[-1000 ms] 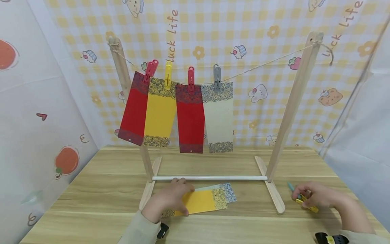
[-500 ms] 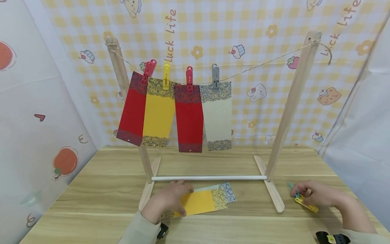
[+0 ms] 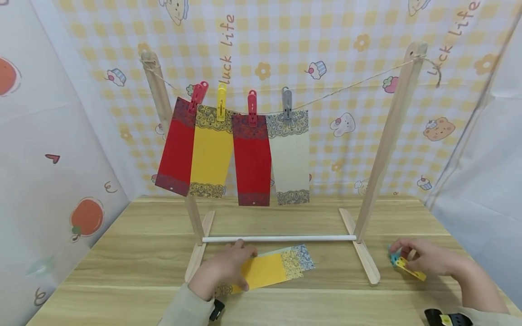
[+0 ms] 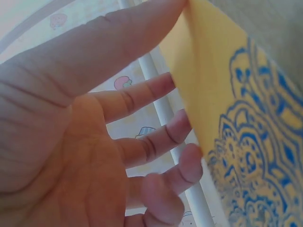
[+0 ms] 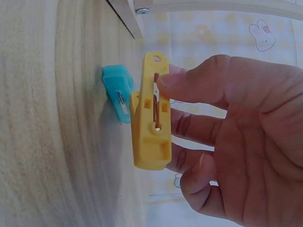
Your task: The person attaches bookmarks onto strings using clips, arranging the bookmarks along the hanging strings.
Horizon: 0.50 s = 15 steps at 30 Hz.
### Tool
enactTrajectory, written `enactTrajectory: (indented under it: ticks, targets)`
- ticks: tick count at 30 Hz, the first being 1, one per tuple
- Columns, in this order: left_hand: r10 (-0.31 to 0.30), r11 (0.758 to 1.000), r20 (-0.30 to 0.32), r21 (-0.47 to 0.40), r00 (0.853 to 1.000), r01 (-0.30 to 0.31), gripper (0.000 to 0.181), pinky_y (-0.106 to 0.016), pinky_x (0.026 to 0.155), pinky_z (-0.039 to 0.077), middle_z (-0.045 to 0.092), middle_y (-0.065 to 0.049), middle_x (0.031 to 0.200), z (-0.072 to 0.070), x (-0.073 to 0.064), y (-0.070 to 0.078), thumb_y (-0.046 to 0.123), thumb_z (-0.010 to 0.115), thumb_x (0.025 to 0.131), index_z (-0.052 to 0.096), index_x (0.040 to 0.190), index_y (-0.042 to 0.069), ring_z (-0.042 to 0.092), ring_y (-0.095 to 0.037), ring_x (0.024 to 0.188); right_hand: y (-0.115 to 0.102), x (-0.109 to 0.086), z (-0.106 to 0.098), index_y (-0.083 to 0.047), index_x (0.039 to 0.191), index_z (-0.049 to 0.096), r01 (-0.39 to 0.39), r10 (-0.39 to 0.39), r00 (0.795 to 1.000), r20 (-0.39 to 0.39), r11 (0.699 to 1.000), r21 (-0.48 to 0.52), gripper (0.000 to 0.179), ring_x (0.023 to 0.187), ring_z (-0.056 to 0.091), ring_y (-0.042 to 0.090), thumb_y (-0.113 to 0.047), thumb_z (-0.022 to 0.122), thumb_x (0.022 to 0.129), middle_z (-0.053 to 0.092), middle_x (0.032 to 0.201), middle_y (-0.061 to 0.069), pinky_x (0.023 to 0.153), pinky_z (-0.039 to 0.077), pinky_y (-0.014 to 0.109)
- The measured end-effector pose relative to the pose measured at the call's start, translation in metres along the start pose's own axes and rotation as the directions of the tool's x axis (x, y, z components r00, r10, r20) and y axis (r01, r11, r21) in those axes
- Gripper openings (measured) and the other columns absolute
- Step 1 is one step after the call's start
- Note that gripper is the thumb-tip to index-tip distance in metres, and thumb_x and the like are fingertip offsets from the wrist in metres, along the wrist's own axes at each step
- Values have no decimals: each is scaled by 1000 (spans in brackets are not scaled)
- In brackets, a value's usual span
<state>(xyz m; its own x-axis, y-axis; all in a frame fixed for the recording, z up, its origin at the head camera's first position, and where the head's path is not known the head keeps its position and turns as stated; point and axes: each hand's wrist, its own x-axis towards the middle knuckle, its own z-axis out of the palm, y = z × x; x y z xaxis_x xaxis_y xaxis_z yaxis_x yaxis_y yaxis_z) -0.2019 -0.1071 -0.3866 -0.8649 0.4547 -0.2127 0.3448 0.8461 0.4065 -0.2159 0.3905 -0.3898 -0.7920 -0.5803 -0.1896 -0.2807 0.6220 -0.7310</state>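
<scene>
Clothespin (image 5: 146, 120), yellow, slotted, glossless

Spreading wide as a pale wood-grain worktop (image 3: 285, 312). Bearing two wooden stand feet (image 3: 366, 262) and, between them, a pale blue-patterned card (image 3: 305, 258) partly beneath a yellow card (image 3: 265, 270). Supporting, near the right-hand foot, a teal clothespin (image 5: 117, 87).

Yellow card (image 3: 264, 270) (lacy ends), yellow clothespin (image 5: 146, 135)

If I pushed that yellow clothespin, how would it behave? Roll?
Probably not: the yellow clothespin has flat, boxy sides, so it would likely slide. It should be fairly light, with slots cut through it, and seems stiff, judging by its thick, plastic-looking body.
</scene>
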Motion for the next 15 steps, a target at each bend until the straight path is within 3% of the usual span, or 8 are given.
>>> enactTrajectory:
  ticks: [8,15]
  targets:
    - [55,995,-23,86,998,-53,62,-43,90,48,59,-1,109,1,1,-2,24,93,63,59,114,12,49,-22,100,-7,-2,-2,20,130,47,-158,159,985,-62,987,9,41,84,42,-4,-1,48,95,57,115,19,65,41,24]
    - [67,992,-52,107,996,-61,54,-45,94,51,63,-2,114,0,2,-1,22,89,67,62,113,13,55,-24,107,-7,1,-3,21,124,51,-119,119,991,-59,993,4,35,85,47,-5,0,49,96,60,116,24,67,45,22]
